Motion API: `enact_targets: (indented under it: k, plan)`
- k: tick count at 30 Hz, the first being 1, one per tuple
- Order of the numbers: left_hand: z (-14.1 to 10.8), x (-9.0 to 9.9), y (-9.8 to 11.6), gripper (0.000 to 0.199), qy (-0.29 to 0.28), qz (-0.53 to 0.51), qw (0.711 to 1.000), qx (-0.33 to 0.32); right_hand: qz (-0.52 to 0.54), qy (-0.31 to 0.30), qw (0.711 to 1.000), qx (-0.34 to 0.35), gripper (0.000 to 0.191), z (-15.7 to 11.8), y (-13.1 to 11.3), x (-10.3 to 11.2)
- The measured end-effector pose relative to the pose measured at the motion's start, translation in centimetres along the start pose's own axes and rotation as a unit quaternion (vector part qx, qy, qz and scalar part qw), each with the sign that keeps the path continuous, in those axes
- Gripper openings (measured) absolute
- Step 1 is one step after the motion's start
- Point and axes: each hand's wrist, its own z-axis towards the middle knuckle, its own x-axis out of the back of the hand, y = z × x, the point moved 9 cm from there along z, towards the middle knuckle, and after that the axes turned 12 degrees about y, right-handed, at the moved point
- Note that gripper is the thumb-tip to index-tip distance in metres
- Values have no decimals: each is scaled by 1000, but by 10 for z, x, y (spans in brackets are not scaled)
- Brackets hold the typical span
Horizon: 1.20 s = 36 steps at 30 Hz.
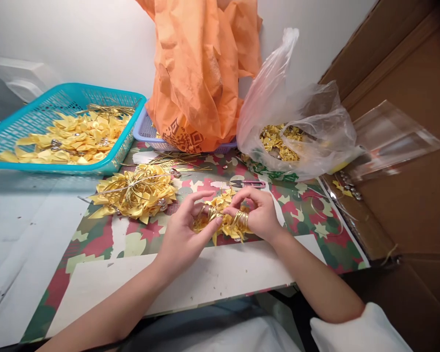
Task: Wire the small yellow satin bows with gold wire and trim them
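Observation:
Both my hands work at a small bunch of yellow ribbon flowers (226, 226) with gold wire stems, low over the camouflage-patterned mat. My left hand (185, 232) has its thumb and fingers closed around the looped gold wires (214, 213) on the bunch's left side. On the right side, my right hand (258, 212) pinches another part of the gold wires, which curl around its fingertips. Exactly what lies between the fingertips is partly hidden. Left of my hands rests a larger round bundle of yellow flowers (146, 198), its gold stems gathered at the centre.
A turquoise basket (55, 167) of yellow flowers stands at the left. Behind is an orange bag (196, 73) on a lilac basket (143, 128). A clear plastic bag (326, 137) holds more flowers. Small thread snips (253, 184) lie beyond my hands. Cardboard (407, 205) borders the right.

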Motion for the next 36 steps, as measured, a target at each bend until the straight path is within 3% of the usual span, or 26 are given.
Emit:
enact_targets:
  k: [11,20,28,36]
  plan:
    - [-4,-9,-5,37,-36,-36,998,33,-34,31,999,22,14,-7,-4,-2]
    - [-8,-15,-13,55,-49,-32,995,82,-59,68,996,28,14,-12,-9,-3]
    - [-10,-14,-17,40,-54,18,996,69,-54,60,996,23,12,-13,-7,-6]
    - [-7,-10,-15,33,-38,-21,995,87,-13,31,999,6,12,-10,-3,-6]
